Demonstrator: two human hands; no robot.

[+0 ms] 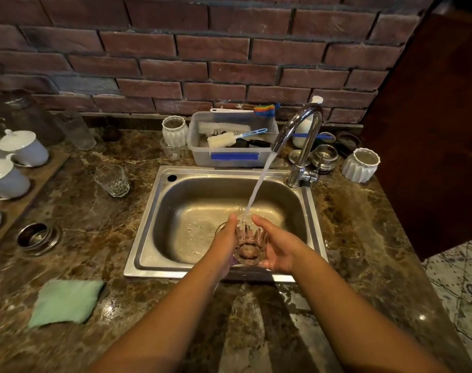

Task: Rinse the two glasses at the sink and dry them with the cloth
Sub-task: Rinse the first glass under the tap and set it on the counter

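Looking down from my head: my left hand [225, 244] and right hand [277, 247] both curl round a clear ribbed glass tumbler [249, 242]. I hold it over the stainless steel sink [146, 254], under the chrome tap [306, 135], which is running. I judge the first rinse is underway. The second clear tumbler [112, 180] waits on the counter left of the sink, and the folded green cloth [65, 302] lies nearer me, seemingly unused.

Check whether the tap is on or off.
On. A stream of water runs from the tap into the glass held over the sink.
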